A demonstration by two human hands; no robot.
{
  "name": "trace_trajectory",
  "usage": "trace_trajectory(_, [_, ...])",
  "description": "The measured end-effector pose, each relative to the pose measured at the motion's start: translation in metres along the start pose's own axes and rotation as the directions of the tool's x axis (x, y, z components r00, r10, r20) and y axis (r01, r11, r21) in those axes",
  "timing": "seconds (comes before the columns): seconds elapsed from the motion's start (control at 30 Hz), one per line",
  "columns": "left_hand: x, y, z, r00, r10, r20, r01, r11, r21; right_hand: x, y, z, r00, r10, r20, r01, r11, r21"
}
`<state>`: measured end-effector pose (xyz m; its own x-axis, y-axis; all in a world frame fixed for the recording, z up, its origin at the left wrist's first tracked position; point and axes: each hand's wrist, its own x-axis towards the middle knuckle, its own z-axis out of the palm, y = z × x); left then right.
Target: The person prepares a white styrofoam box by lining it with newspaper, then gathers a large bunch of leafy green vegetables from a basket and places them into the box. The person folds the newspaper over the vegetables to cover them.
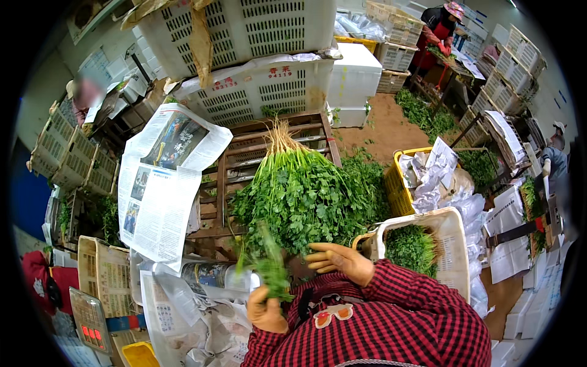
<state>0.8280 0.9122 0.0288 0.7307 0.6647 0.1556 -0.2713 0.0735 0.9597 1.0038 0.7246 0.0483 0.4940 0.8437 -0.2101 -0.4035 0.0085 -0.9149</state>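
My left hand, in a tan rubber glove, grips a small bunch of leafy green herbs; the bunch is blurred. My right hand, gloved alike, is held with fingers extended and nothing in it, close to the leafy edge of a large pile of coriander-like herbs. That pile lies on a rusty metal rack, its pale roots pointing away from me and its leaves towards me. Sheets of newspaper lie left of the rack.
To my right stand a white plastic crate holding more herbs and a yellow basket with crumpled paper. Large slotted crates rise behind the rack. A digital scale is at lower left. Another person handles greens at the far right.
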Motion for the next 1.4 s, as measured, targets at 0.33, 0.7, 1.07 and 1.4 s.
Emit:
trace_trajectory(0.33, [-0.021, -0.029, -0.006, 0.898, -0.019, 0.439, -0.115, 0.954, 0.277, 0.021, -0.006, 0.044, 0.990, 0.009, 0.141, -0.071, 0.892, 0.445])
trace_trajectory(0.7, [-0.019, -0.031, 0.006, 0.660, -0.282, 0.696, 0.230, 0.958, 0.171, -0.026, 0.025, 0.018, 0.992, 0.116, -0.045, -0.064, 0.785, 0.617])
trace_trajectory(1.07, [0.008, -0.033, -0.055, 0.991, -0.059, 0.123, 0.001, 0.905, 0.425, -0.054, 0.058, 0.008, 0.990, 0.132, 0.044, -0.124, 0.696, 0.707])
trace_trajectory(1.4, [0.018, -0.065, 0.016, 0.699, -0.343, 0.627, -0.257, 0.698, 0.668, -0.059, 0.052, -0.001, 0.991, 0.123, 0.058, -0.127, 0.676, 0.726])
